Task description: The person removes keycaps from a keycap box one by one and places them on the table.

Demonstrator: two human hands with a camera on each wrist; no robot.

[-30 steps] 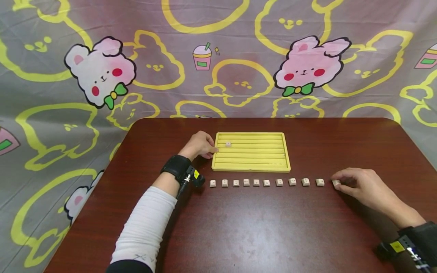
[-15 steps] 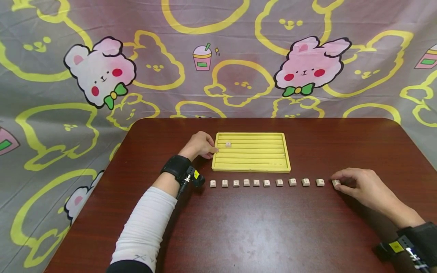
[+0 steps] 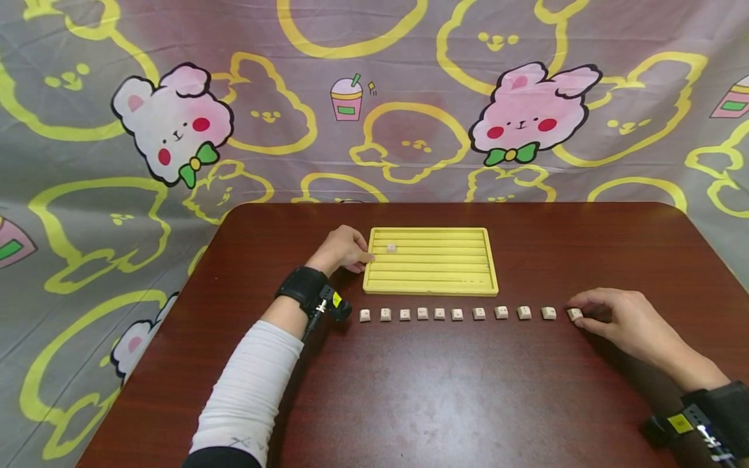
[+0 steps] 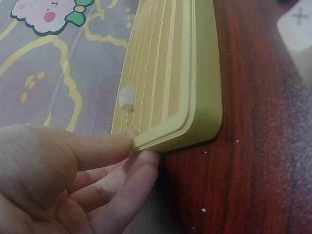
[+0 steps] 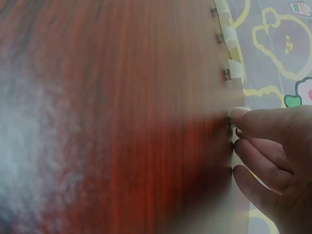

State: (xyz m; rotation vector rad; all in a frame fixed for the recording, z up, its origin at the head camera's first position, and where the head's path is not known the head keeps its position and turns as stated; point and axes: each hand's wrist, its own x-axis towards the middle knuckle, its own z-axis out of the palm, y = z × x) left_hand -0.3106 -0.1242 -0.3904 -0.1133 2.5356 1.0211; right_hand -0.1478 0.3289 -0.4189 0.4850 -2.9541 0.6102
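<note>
A yellow ridged tray [image 3: 433, 262] lies on the table, one white keycap [image 3: 391, 248] sitting in its upper left part. My left hand [image 3: 342, 248] pinches the tray's left edge, thumb on the rim and fingers against the side, as the left wrist view shows. In front of the tray, white keycaps [image 3: 439, 314] stand in a spaced row. At the row's right end my right hand [image 3: 626, 318] pinches the last keycap [image 3: 575, 314] between thumb and finger. In the right wrist view the thumb covers much of that keycap [image 5: 241, 108].
The brown wooden table [image 3: 433, 390] reaches back to a patterned cloth [image 3: 409, 78] hanging behind it. A black wrist strap with a camera [image 3: 313, 292] sits on the left forearm close to the row's left end.
The keycap in my right hand has shifted very slightly left, towards the row. My left hand and the tray stay in place.
</note>
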